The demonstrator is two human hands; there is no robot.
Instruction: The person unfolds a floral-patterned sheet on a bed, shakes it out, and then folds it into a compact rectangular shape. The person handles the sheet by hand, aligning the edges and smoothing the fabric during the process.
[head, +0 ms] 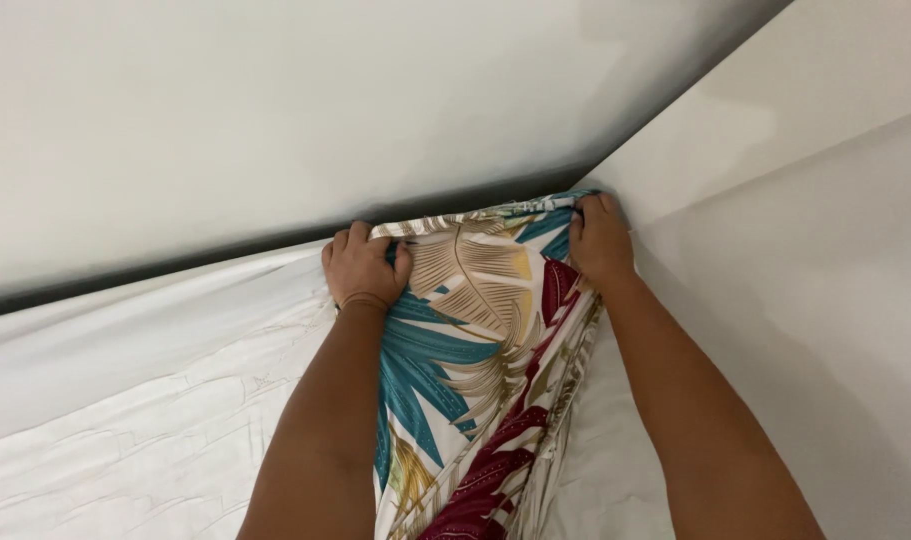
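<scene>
A sheet printed with teal, tan and dark red leaves (pixel 485 330) lies stretched over a white mattress (pixel 125 400), reaching into the corner where two walls meet. My left hand (pixel 363 265) is closed on the sheet's top edge, knuckles toward the dark gap by the wall. My right hand (pixel 600 240) grips the sheet's corner at the far corner of the mattress. The fabric runs taut between both hands and bunches in folds down toward me between my forearms.
A white wall (pixel 275 110) runs along the mattress's far side, with a dark gap (pixel 175 265) between wall and mattress. A second white wall (pixel 805 260) closes the right side. The mattress surface on the left is quilted white.
</scene>
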